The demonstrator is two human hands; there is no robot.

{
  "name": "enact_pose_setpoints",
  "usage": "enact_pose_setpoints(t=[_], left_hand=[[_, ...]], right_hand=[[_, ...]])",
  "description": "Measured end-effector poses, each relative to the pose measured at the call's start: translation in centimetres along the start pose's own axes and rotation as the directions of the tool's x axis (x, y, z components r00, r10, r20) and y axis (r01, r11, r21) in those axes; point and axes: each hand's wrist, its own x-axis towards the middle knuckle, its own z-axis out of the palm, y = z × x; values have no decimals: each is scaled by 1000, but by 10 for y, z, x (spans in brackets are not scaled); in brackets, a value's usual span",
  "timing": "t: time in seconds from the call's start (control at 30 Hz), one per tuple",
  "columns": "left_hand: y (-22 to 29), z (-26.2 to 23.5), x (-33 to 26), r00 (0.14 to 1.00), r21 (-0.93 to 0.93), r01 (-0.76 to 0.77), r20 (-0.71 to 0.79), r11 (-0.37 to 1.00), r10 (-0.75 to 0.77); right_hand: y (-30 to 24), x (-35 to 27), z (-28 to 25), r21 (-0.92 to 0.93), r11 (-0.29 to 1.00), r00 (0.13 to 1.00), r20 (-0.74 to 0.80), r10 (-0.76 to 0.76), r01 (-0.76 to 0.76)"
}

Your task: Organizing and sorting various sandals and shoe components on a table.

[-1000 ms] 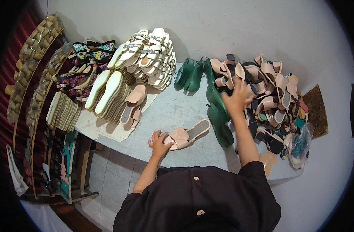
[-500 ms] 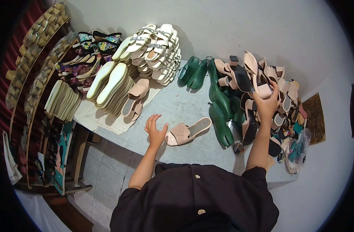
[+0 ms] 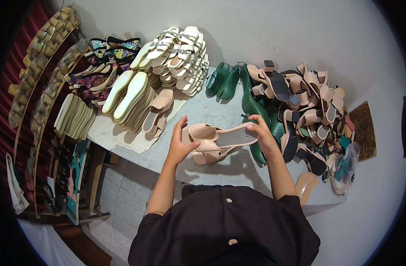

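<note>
Between my hands is a beige slide sandal (image 3: 234, 137) with a grey insole, held toe to the left. My right hand (image 3: 265, 138) grips its heel end, thumb over the insole edge. At the toe, my left hand (image 3: 180, 144) has its thumb on the near side and its fingers on the far side. Directly below, partly covered by the held sandal, a second beige sandal (image 3: 206, 158) rests on the table (image 3: 220, 176). To the right lie green shoe lasts (image 3: 256, 103) and a heap of beige heeled sandals (image 3: 300, 95).
Stacked cream soles (image 3: 134, 99), white strappy sandals (image 3: 181, 57) and a beige sandal pair (image 3: 158, 114) occupy the table's left. Scraps and a clear plastic bag (image 3: 348, 166) sit at the right edge. Left of the table stands a rack with bagged heel blocks (image 3: 43, 48).
My right hand has come from the heap to the table's middle with a beige sandal. My left hand has closed on its toe end, above the sandal on the table.
</note>
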Motion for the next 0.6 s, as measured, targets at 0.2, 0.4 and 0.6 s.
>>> enact_pose_setpoints(t=[0.2,0.4,0.6], left_hand=[[-14,7,-14,960,259,208,130,943,-248],[-29,59,-29,976,64,175,-144,982,-165],[-34,64,-39,995,265,18,94,964,-44]], right_hand=[[-9,11,4,90,994,996,-70,-53,59],[27,28,38,214,938,938,-278,-208,272],[41,44,54,180,972,921,-382,-72,151]])
